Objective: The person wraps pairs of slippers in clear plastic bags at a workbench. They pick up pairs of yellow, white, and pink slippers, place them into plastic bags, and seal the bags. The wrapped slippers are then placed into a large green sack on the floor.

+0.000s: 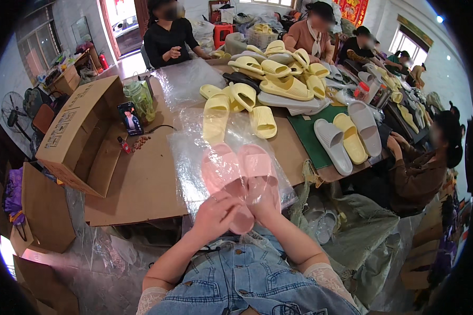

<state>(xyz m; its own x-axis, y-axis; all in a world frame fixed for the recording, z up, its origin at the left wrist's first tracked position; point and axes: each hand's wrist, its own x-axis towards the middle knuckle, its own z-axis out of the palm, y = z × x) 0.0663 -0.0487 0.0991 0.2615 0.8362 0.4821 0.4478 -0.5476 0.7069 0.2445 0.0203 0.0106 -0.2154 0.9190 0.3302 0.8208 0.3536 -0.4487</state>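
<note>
Two pink slippers point(220, 163) lie side by side at the table's near edge, their toe ends covered by a clear plastic bag point(186, 178). My left hand point(215, 214) is closed at the left slipper, its fingers bent against the sole beside the heel. Under the clear film, my right hand point(263, 197) grips the right slipper, and most of its fingers are hidden by the slipper and the film's glare. The left slipper's heel sticks out between my hands, toward my body.
Yellow and grey slippers point(286, 86) are heaped on the table point(142, 184) ahead. An open cardboard box point(79, 131), a phone point(130, 118) and a green jar point(138, 100) stand at the left. Several people work around the tables. Grey sacking point(352, 226) hangs at the right.
</note>
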